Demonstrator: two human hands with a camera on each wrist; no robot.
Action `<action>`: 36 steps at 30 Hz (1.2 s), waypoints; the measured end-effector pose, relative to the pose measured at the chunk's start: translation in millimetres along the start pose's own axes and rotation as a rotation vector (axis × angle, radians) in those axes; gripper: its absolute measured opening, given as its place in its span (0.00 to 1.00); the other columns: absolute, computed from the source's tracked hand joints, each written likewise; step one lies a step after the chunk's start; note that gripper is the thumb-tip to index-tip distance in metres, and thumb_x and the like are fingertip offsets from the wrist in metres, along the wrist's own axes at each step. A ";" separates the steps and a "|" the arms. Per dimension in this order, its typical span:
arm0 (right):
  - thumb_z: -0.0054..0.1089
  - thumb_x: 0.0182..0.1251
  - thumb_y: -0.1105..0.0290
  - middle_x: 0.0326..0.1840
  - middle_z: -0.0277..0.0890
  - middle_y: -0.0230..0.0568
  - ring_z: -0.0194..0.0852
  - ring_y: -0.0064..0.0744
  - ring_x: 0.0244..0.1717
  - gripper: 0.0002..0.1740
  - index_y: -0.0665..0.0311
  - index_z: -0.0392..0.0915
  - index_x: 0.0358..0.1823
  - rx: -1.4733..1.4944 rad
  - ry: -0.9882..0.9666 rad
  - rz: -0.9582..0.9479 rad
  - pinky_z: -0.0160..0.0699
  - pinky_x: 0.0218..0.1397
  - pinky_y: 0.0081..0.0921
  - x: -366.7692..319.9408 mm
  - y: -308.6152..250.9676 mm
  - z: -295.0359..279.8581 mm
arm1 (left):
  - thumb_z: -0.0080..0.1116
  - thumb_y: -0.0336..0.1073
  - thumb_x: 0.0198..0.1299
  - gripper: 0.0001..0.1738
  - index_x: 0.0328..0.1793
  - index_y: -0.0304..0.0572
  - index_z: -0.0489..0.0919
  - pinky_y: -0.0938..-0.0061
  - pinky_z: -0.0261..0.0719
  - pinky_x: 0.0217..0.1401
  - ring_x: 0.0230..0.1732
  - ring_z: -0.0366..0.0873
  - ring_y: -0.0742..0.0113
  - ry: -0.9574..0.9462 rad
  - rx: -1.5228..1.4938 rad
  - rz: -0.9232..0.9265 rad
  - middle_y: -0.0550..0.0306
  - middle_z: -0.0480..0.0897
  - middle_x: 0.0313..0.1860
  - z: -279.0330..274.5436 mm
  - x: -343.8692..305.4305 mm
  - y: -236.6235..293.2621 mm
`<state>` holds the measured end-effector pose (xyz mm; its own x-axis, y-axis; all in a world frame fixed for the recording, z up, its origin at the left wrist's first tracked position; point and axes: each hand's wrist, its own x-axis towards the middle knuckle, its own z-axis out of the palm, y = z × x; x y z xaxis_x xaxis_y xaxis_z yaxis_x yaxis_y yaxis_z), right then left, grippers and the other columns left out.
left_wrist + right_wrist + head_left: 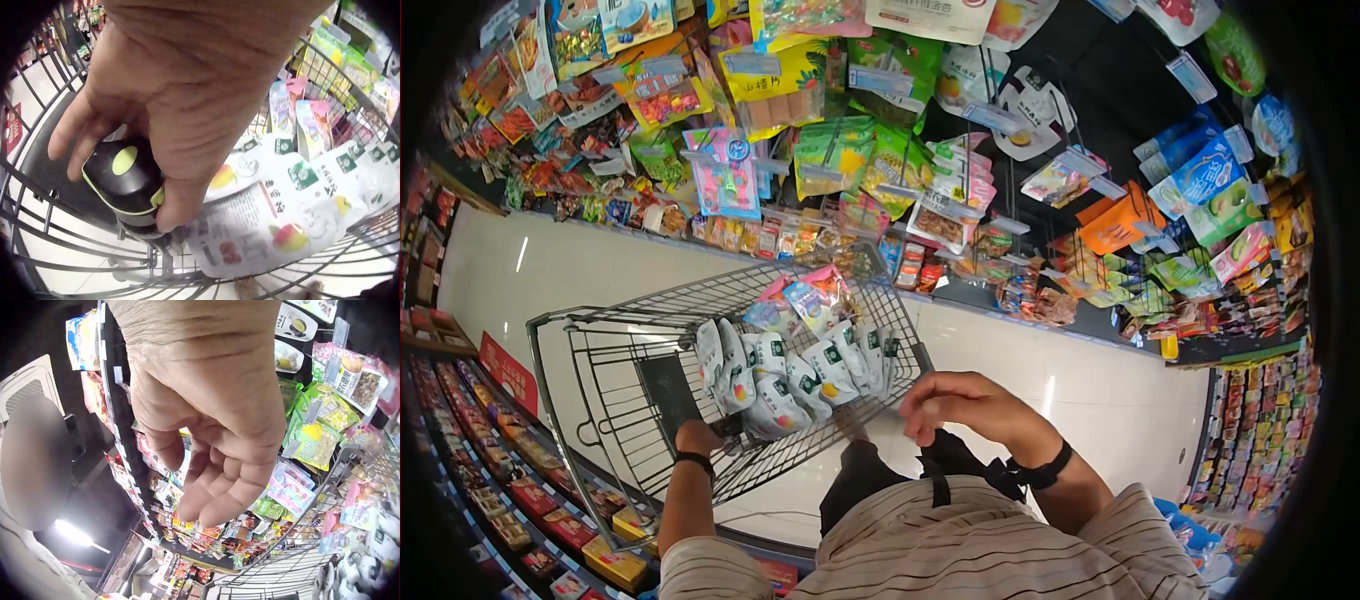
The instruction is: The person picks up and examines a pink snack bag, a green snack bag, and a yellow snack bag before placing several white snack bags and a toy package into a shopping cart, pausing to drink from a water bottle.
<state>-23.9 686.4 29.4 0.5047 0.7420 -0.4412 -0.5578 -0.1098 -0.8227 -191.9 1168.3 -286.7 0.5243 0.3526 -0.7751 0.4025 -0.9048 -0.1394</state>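
Note:
My left hand (697, 437) reaches into the shopping cart (580, 345). In the left wrist view its fingers and thumb grip a bottle's black lid (122, 175) with a lime-green button; most of the bottle's body is hidden below the lid. Right beside it lie several white snack pouches (250, 231) with a mango picture. Pink and blue bags (815, 300) sit at the cart's far side. Over my lap, outside the cart, hangs my right hand (960, 400), fingers loosely curled and holding nothing.
Shelves of hanging snack bags (830, 150) run along the far side of the aisle. Stacked boxes (530, 490) line the near left shelf, with a red sign (508, 372) by it. Pale tiled floor (1000, 350) shows around the cart.

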 end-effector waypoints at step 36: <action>0.83 0.44 0.56 0.52 0.81 0.56 0.85 0.51 0.52 0.47 0.68 0.67 0.64 -0.492 0.499 -0.605 0.81 0.58 0.38 -135.2 32.0 -25.2 | 0.73 0.34 0.58 0.51 0.83 0.35 0.54 0.62 0.65 0.77 0.74 0.68 0.57 0.542 -1.168 1.330 0.46 0.66 0.76 -223.3 -425.3 353.7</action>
<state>-93.4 565.8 53.7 0.9079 0.4061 0.1037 0.1782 -0.1501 -0.9725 -104.9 751.7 131.3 0.9497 -0.1244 0.2873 -0.2996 -0.0942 0.9494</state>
